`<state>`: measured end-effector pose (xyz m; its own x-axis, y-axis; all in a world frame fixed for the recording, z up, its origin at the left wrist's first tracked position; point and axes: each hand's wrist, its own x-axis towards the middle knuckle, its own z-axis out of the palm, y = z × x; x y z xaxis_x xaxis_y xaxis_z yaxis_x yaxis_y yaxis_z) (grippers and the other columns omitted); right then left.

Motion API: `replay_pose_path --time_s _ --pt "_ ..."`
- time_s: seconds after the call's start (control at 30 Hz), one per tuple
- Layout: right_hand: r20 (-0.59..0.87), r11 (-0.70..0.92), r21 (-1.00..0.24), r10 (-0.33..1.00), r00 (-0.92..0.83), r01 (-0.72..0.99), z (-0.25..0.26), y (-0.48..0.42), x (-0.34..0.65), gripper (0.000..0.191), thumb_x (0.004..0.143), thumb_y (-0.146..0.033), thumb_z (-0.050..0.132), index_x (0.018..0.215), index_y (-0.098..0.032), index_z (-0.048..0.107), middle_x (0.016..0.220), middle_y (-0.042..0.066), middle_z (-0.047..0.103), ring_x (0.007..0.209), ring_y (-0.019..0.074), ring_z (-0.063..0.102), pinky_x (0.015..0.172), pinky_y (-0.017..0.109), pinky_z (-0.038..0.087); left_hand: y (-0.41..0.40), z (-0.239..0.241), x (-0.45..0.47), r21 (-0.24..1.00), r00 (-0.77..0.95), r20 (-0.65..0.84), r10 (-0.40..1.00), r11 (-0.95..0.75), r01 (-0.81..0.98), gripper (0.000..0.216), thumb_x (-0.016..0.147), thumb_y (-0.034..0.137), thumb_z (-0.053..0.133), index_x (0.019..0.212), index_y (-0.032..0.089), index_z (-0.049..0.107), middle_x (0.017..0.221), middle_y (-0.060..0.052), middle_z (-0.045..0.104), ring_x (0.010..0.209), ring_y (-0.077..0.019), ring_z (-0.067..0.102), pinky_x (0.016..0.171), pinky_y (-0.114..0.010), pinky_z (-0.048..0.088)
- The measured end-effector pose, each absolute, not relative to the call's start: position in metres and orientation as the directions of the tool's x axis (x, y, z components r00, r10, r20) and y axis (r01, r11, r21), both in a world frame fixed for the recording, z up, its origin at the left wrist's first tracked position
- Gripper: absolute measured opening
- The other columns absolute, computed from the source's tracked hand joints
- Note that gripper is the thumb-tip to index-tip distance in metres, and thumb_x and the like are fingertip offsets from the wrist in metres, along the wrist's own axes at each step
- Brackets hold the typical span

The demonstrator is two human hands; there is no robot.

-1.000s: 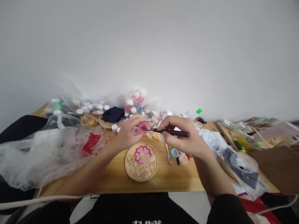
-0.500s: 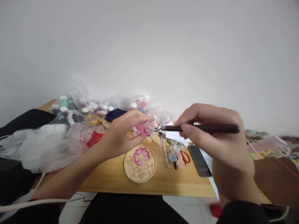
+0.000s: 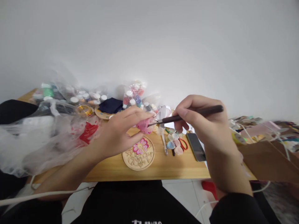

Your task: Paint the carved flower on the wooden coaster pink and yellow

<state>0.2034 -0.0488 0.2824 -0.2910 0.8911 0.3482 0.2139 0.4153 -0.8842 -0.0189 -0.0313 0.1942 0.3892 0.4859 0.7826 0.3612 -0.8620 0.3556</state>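
My left hand point(image 3: 118, 132) holds a small pot of pink material point(image 3: 143, 125) raised above the wooden table point(image 3: 168, 166). My right hand point(image 3: 203, 124) grips a dark-handled tool point(image 3: 187, 115) like a pen, and its thin metal tip reaches into the pink pot. Below the hands lies a round wooden disc point(image 3: 139, 153) with an outlined floral design; one flower on it is filled in pink and purple.
Small open pots of colour point(image 3: 174, 144), red-handled scissors point(image 3: 183, 143) and a dark phone point(image 3: 195, 147) lie right of the disc. Plastic bags point(image 3: 44, 137) cover the left side. Little jars point(image 3: 93, 96) line the back by the wall. A brown paper bag point(image 3: 266, 161) stands at right.
Both hands rose from the table with the pot and tool. The right hand then swung back left and brought the tool's tip into the pink pot. The view shifted.
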Motion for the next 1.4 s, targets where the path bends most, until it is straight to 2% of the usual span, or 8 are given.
replay_pose_path --time_s 0.17,0.33,0.57,0.87,1.07,1.13,1.3,1.4 --pt "0.189 0.2 -0.979 0.966 -0.175 0.042 0.234 -0.03 0.212 0.016 0.083 -0.026 0.064 0.067 -0.02 0.066 0.049 -0.003 0.063 0.039 0.0085 0.053 0.037 0.021 0.037 -0.03 0.178 -0.015 0.407 0.397 0.724 0.564 -0.814 0.414 0.033 0.089 0.007 0.069 0.119 0.019 0.066 0.105 -0.004 0.074 0.101 -0.0177 0.072 0.09 -0.029 0.06" --pt "0.057 0.045 -0.994 0.991 -0.124 -0.096 0.199 -0.025 0.218 0.019 0.076 -0.034 0.063 0.062 -0.021 0.059 0.043 -0.005 0.057 0.032 0.0088 0.047 0.033 0.022 0.031 -0.03 0.157 -0.011 0.474 0.387 0.677 0.626 -0.773 0.421 0.036 0.088 0.006 0.069 0.12 0.019 0.064 0.115 -0.006 0.077 0.108 -0.0196 0.074 0.098 -0.031 0.06" --pt "-0.006 -0.015 -0.986 0.998 -0.055 -0.169 0.177 -0.027 0.228 0.018 0.074 -0.033 0.066 0.062 -0.021 0.059 0.042 -0.006 0.056 0.031 0.0095 0.046 0.032 0.022 0.032 -0.034 0.135 -0.003 0.607 0.356 0.584 0.73 -0.684 0.406 0.034 0.089 0.011 0.069 0.121 0.021 0.065 0.117 -0.004 0.078 0.104 -0.0188 0.076 0.095 -0.03 0.062" --pt "-0.047 -0.022 -0.974 0.993 0.106 -0.225 0.14 -0.045 0.235 0.017 0.073 -0.031 0.067 0.06 -0.02 0.063 0.04 -0.005 0.056 0.03 0.0096 0.048 0.033 0.02 0.032 -0.031 0.096 -0.008 0.632 0.337 0.473 0.814 -0.58 0.514 0.027 0.09 0.016 0.064 0.117 0.02 0.066 0.11 -0.005 0.08 0.096 -0.0207 0.077 0.089 -0.034 0.063" --pt "-0.098 -0.062 -0.991 0.938 0.332 -0.117 0.097 -0.076 0.244 0.016 0.069 -0.028 0.067 0.056 -0.02 0.063 0.042 -0.003 0.058 0.034 0.0095 0.05 0.035 0.019 0.032 -0.026 0.06 -0.024 0.658 0.197 0.506 0.839 -0.524 0.541 0.029 0.086 0.015 0.067 0.115 0.018 0.067 0.106 -0.006 0.079 0.093 -0.0202 0.076 0.085 -0.031 0.063" --pt "-0.11 -0.09 -0.993 0.916 0.385 -0.069 0.086 -0.084 0.244 0.017 0.069 -0.029 0.067 0.056 -0.021 0.062 0.042 -0.003 0.058 0.034 0.0098 0.049 0.035 0.019 0.03 -0.025 0.054 -0.025 0.677 0.15 0.507 0.848 -0.5 0.54 0.03 0.084 0.014 0.068 0.114 0.018 0.067 0.108 -0.006 0.079 0.096 -0.0203 0.076 0.088 -0.031 0.063" --pt "-0.11 -0.125 -0.992 0.906 0.408 0.009 0.074 -0.095 0.238 0.018 0.076 -0.031 0.069 0.062 -0.02 0.065 0.045 -0.005 0.057 0.037 0.011 0.051 0.041 0.022 0.036 -0.025 0.047 -0.023 0.693 0.137 0.491 0.86 -0.481 0.536 0.031 0.085 0.016 0.067 0.115 0.018 0.066 0.11 -0.006 0.078 0.098 -0.021 0.076 0.09 -0.033 0.063" --pt "-0.106 -0.14 -0.989 0.905 0.413 0.052 0.073 -0.095 0.235 0.018 0.078 -0.031 0.069 0.064 -0.021 0.064 0.046 -0.005 0.056 0.04 0.0111 0.052 0.043 0.023 0.037 -0.027 0.046 -0.023 0.707 0.152 0.429 0.89 -0.436 0.557 0.03 0.086 0.018 0.064 0.117 0.018 0.066 0.113 -0.007 0.078 0.099 -0.0213 0.074 0.092 -0.035 0.063"
